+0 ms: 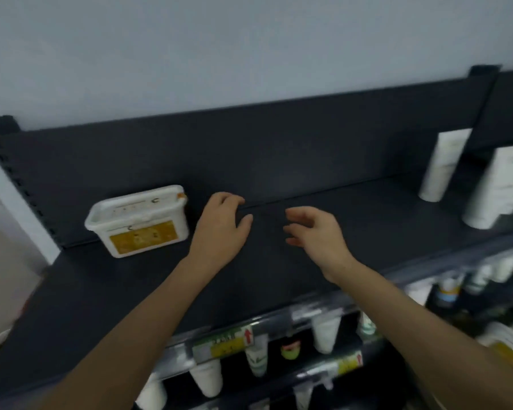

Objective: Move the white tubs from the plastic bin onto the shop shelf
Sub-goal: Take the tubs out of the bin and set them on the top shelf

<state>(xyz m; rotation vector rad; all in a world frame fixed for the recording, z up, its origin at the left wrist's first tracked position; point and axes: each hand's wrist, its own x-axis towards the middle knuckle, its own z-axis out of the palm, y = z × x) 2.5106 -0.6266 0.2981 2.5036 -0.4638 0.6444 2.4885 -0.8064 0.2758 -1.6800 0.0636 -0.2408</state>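
The left hand (219,229) and right hand (316,232) hover side by side over the dark shelf (116,297), both loosely curled and empty, while one white tub (138,221) with a yellow label sits just left of them, by the far back panel.

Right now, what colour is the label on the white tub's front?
Yellow label on the white rectangular plastic tub, clearest in the head view.

white tub (138,220), yellow label; dark grey shelf (323,226); white tubes (444,164)
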